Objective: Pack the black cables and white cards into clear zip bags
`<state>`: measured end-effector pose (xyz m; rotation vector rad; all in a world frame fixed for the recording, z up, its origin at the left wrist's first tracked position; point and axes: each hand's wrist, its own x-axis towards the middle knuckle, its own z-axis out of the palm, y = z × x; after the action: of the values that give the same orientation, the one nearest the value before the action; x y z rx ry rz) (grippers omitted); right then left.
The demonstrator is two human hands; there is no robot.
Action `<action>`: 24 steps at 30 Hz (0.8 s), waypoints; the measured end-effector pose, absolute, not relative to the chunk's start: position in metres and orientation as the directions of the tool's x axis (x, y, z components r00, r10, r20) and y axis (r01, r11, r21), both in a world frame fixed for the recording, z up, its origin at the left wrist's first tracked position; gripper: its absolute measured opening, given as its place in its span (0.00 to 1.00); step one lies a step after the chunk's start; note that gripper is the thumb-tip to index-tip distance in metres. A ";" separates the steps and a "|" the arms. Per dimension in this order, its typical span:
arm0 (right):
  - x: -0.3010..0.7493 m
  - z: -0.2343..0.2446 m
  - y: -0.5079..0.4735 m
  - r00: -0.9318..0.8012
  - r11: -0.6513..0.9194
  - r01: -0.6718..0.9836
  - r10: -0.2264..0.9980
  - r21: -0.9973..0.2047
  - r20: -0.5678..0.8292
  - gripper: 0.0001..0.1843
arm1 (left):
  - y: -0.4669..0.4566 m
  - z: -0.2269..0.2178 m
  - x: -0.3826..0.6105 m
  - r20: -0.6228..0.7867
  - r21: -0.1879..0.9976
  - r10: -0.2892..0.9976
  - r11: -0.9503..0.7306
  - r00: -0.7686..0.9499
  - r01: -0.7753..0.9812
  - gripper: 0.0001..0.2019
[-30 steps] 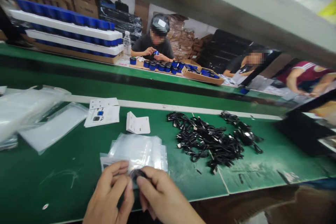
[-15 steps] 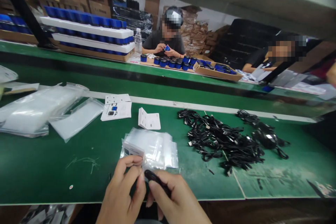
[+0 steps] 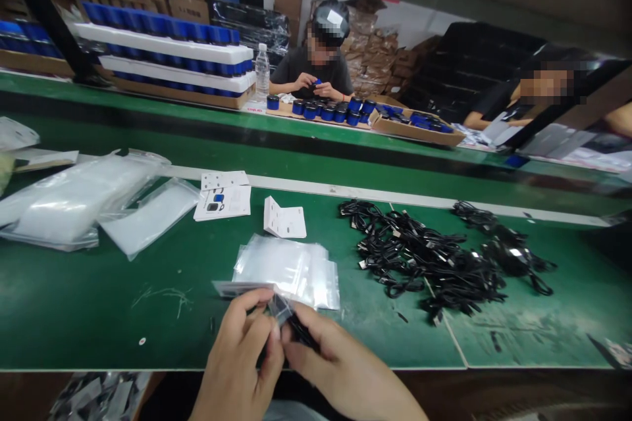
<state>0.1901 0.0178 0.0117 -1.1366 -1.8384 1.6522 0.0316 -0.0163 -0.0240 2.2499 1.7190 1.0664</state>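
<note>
My left hand (image 3: 239,352) is closed on a small clear plastic bag (image 3: 280,309), pinching it near its mouth. A flat part of that bag sticks out to the left of my fingers, seen nearly edge-on. My right hand (image 3: 333,352) grips a bundled black cable (image 3: 302,332), whose front end is at the bag's mouth, behind clear film. My fingers hide much of both. Just beyond my hands lies a stack of clear zip bags (image 3: 281,263). A folded white leaflet (image 3: 286,220) stands partly open behind the stack, with a pile of printed leaflets (image 3: 224,202) to its left.
A heap of black cables (image 3: 419,250) covers the right of the green bench. Large plastic packs (image 3: 74,197) lie at left. Across a raised ledge, a co-worker (image 3: 311,69) handles a blue part near trays of blue items (image 3: 162,29). Another person (image 3: 494,105) sits at right.
The cable's front end, bare in front of the bag before, now shows behind clear film at its mouth. The bag has tilted from facing me to nearly edge-on. The view has shifted slightly.
</note>
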 end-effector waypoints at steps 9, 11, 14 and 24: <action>0.202 0.000 0.023 -0.642 -0.196 0.281 0.690 -0.940 -0.335 0.13 | -0.016 -0.021 0.035 0.452 0.446 0.874 -0.393 0.177 0.804 0.06; 0.198 -0.003 0.023 -0.544 -0.258 0.254 0.759 -0.932 -0.358 0.14 | -0.015 -0.022 0.037 0.442 0.437 0.875 -0.403 0.199 0.804 0.06; 0.198 -0.002 0.020 -0.444 -0.181 0.273 0.848 -0.945 -0.291 0.15 | -0.014 -0.023 0.038 0.438 0.429 0.874 -0.410 0.212 0.805 0.06; 0.198 0.004 0.013 -0.471 -0.072 0.232 0.864 -0.970 -0.176 0.13 | -0.014 -0.020 0.037 0.430 0.450 0.879 -0.406 0.205 0.795 0.06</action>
<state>0.1983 0.0133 0.0042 -1.1803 -1.6872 1.5812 0.0369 -0.0136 -0.0204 2.3351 1.6333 0.9761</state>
